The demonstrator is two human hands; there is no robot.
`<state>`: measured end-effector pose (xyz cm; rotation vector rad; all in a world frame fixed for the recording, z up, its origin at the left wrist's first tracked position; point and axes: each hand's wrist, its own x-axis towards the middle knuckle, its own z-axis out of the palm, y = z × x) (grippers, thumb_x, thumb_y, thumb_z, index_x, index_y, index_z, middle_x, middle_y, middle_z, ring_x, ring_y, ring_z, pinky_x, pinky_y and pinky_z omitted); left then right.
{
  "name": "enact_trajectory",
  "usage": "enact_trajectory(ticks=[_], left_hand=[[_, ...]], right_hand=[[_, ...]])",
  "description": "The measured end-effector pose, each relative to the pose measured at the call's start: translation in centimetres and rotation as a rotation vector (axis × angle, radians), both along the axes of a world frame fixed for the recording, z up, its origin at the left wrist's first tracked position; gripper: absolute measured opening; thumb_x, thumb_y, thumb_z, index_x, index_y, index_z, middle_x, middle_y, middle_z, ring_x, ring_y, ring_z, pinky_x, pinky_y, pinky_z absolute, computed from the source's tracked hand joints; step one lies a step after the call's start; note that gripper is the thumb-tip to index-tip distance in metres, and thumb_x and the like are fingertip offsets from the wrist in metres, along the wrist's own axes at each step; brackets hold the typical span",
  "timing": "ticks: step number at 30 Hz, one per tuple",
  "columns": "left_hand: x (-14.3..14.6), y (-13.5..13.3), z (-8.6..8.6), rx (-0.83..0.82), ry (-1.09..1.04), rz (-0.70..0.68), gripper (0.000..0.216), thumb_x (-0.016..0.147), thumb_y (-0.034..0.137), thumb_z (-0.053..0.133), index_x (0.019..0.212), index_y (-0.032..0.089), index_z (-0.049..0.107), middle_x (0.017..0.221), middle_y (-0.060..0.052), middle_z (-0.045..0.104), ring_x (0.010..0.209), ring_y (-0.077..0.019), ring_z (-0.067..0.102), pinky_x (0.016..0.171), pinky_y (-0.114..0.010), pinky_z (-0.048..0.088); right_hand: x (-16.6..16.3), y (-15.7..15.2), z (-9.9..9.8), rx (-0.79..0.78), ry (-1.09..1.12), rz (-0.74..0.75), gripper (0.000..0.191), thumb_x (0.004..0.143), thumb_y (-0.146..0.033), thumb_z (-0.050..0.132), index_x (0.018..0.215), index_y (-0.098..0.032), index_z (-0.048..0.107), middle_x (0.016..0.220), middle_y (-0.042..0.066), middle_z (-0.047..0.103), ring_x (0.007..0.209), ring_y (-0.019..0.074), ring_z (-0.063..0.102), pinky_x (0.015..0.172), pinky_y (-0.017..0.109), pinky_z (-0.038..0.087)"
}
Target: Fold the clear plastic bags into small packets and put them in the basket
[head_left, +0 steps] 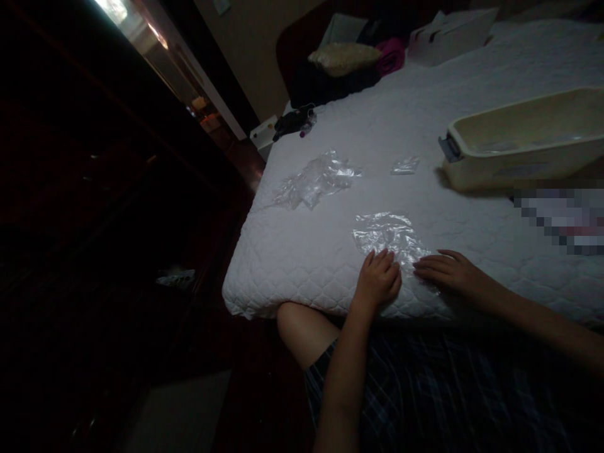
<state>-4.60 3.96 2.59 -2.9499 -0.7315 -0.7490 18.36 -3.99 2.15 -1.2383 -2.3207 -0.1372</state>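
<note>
A crinkled clear plastic bag lies flat on the white quilted bed cover close to the bed's near edge. My left hand rests on its lower left part, palm down with the fingers spread. On the bag's right side lies my right hand, its fingers stretched out toward the left. Neither hand has its fingers wrapped round anything. Farther off, a heap of clear plastic bags is spread on the cover, and a small folded clear bag sits to the right of it.
A beige plastic bin with a grey latch stands at the right. Behind are a white box, a pale cushion and a magenta rolled cloth. Dark items lie at the bed's far left corner. Dark furniture fills the left.
</note>
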Motion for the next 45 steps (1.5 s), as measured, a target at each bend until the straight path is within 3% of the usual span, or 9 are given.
enact_trajectory(ticks=[5,13,17,23,32,38,45], left_hand=[[0.0,0.0,0.0,-0.023,0.031,-0.003,0.027,0.091,0.026,0.050,0.113,0.017,0.062,0.131,-0.011,0.060,0.131,-0.0242,0.048,0.111,-0.048,0.037],[0.0,0.0,0.1,-0.032,0.042,-0.012,0.024,0.090,0.026,0.051,0.108,0.018,0.065,0.131,-0.011,0.060,0.131,-0.0254,0.048,0.111,-0.050,0.038],[-0.1,0.0,0.2,-0.029,0.041,-0.012,0.025,0.091,0.026,0.050,0.109,0.017,0.065,0.130,-0.011,0.061,0.131,-0.0250,0.048,0.112,-0.048,0.037],[0.0,0.0,0.2,-0.033,0.044,-0.007,0.028,0.091,0.026,0.049,0.114,0.017,0.063,0.131,-0.011,0.060,0.131,-0.0245,0.048,0.112,-0.049,0.037],[-0.1,0.0,0.2,-0.049,0.047,-0.015,0.030,0.091,0.026,0.050,0.117,0.017,0.062,0.131,-0.011,0.061,0.131,-0.0247,0.048,0.112,-0.050,0.037],[0.0,0.0,0.2,-0.031,0.033,-0.013,0.031,0.092,0.026,0.048,0.117,0.014,0.061,0.131,-0.010,0.060,0.130,-0.0246,0.049,0.114,-0.046,0.035],[-0.1,0.0,0.2,-0.047,0.021,-0.014,0.032,0.092,0.026,0.046,0.120,0.016,0.059,0.134,-0.010,0.058,0.131,-0.0243,0.048,0.112,-0.048,0.038]], right_hand=[[-0.2,0.4,0.3,-0.049,0.038,-0.016,0.037,0.087,-0.020,0.043,0.114,-0.030,0.066,0.108,0.005,0.072,0.102,0.0233,0.063,0.094,0.048,0.039],[-1.9,1.6,0.7,-0.075,0.123,-0.169,0.026,0.092,-0.035,0.044,0.100,-0.025,0.068,0.089,0.005,0.073,0.086,0.0221,0.066,0.095,0.047,0.039],[-2.6,2.1,0.6,-0.043,0.156,-0.258,0.033,0.093,-0.036,0.044,0.117,-0.022,0.061,0.096,0.008,0.073,0.086,0.0231,0.066,0.095,0.047,0.039],[-3.4,2.4,1.2,-0.035,0.178,-0.316,0.042,0.093,-0.034,0.044,0.130,-0.017,0.051,0.084,0.008,0.071,0.079,0.0241,0.065,0.088,0.045,0.044],[-3.5,2.8,1.0,0.032,0.090,-0.297,0.029,0.092,-0.028,0.043,0.109,-0.019,0.066,0.101,0.013,0.070,0.092,0.0264,0.062,0.082,0.042,0.045],[-3.2,2.7,0.2,0.021,-0.008,-0.222,0.034,0.092,-0.020,0.041,0.117,-0.020,0.064,0.116,0.012,0.067,0.107,0.0267,0.061,0.096,0.050,0.037],[-3.3,2.6,0.1,0.004,-0.088,-0.228,0.035,0.089,-0.016,0.042,0.114,-0.022,0.064,0.116,0.012,0.067,0.108,0.0273,0.060,0.098,0.053,0.036]])
